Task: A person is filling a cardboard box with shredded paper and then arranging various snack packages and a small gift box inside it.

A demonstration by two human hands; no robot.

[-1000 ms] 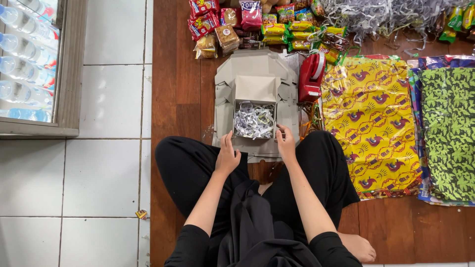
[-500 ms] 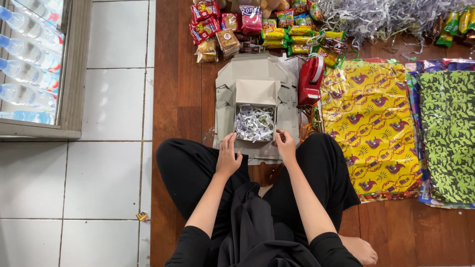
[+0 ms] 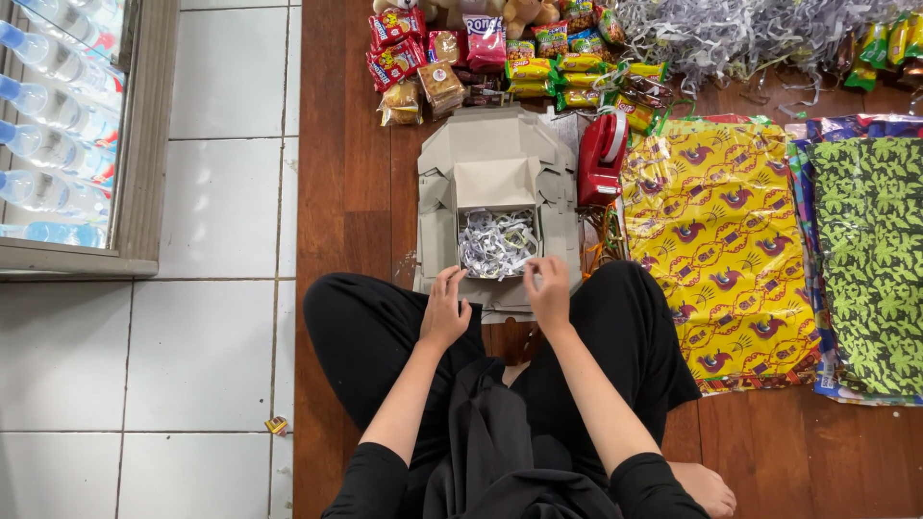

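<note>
- I am sitting cross-legged on the wooden floor (image 3: 356, 183), the grey cardboard box (image 3: 497, 183) lying unfolded just ahead of my knees.
- Shredded paper (image 3: 496, 242) is filling its centre compartment.
- My left hand (image 3: 445, 309) is resting at the box's near edge, fingers loosely spread, holding nothing.
- My right hand (image 3: 550, 288) is hovering at the near right corner, fingers curled; whether it pinches shreds, I cannot tell.
- A red tape dispenser (image 3: 601, 156) is touching the box's right flap.

Open grey cardboard box (image 3: 500, 183) on the wood floor; shredded paper (image 3: 496, 242) inside.
</note>
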